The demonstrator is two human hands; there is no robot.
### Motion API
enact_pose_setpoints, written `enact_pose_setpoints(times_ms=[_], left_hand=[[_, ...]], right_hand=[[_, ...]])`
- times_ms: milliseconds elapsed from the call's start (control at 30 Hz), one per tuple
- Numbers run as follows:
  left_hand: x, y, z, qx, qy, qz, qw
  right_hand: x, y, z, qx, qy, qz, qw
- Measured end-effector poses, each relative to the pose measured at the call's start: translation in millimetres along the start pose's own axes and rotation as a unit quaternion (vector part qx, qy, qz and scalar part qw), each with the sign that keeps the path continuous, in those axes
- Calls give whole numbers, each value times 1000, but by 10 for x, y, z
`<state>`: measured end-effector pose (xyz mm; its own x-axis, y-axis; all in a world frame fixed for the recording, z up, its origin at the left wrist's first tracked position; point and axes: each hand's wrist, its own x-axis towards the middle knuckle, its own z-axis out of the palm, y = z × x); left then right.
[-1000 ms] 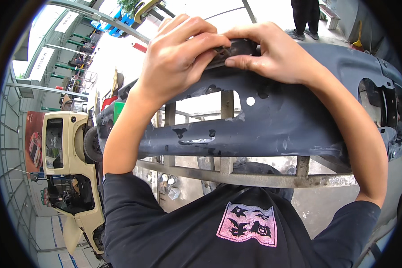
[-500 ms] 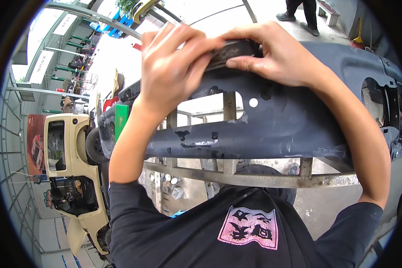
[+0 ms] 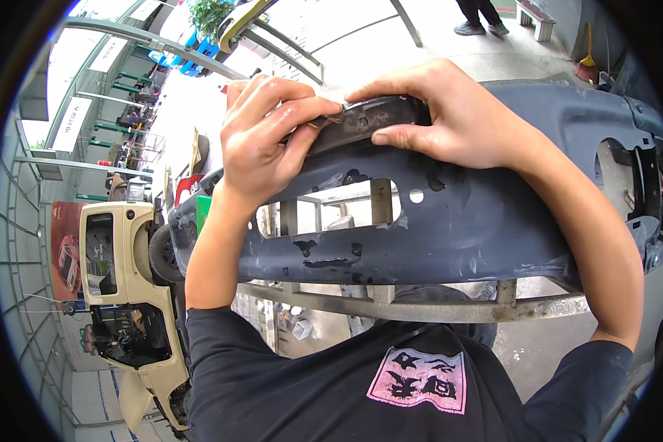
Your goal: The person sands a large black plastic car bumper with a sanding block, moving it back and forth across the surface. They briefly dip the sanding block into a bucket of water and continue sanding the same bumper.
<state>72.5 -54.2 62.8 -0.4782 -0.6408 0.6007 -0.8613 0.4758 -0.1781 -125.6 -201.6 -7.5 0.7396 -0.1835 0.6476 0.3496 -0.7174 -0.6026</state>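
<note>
A dark grey car bumper (image 3: 457, 228) lies across in front of me, scuffed and marked with pale patches and black spots. A long oval opening and a small round hole pass through it. Along its far edge runs a dark curved lip (image 3: 372, 118) with a bolt-like dot. My right hand (image 3: 468, 110) grips this lip, thumb on the near side and fingers over the far side. My left hand (image 3: 269, 140) is closed in a pinch at the lip's left part. Between its fingertips shows a small thin brownish piece (image 3: 334, 118), too small to name.
A metal frame stand (image 3: 449, 311) holds the bumper. At left stands a cream vehicle body (image 3: 118, 258) with a door off its opening. Farther off are a person's legs (image 3: 481, 16), a bench (image 3: 535, 18) and a broom (image 3: 587, 62).
Both hands and the bumper appear lower in the picture as the view tilts up. My left hand, blurred before, is now sharper and slightly farther from my right fingertips.
</note>
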Motion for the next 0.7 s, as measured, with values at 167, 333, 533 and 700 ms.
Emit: enact_pose_setpoints(times_ms=[167, 333, 533, 700], left_hand=[[-98, 12, -61, 29, -5, -17, 999], [-111, 17, 10, 12, 17, -14, 1000], [-182, 102, -3, -89, 0, -115, 989], [-147, 215, -25, -54, 27, -66, 996]], right_hand=[[-9, -18, -10, 14, 5, -7, 1000], [-12, 2, -3, 14, 7, 1, 1000], [1, 28, -25, 6, 4, -12, 1000], [1, 49, -27, -4, -20, 5, 1000]])
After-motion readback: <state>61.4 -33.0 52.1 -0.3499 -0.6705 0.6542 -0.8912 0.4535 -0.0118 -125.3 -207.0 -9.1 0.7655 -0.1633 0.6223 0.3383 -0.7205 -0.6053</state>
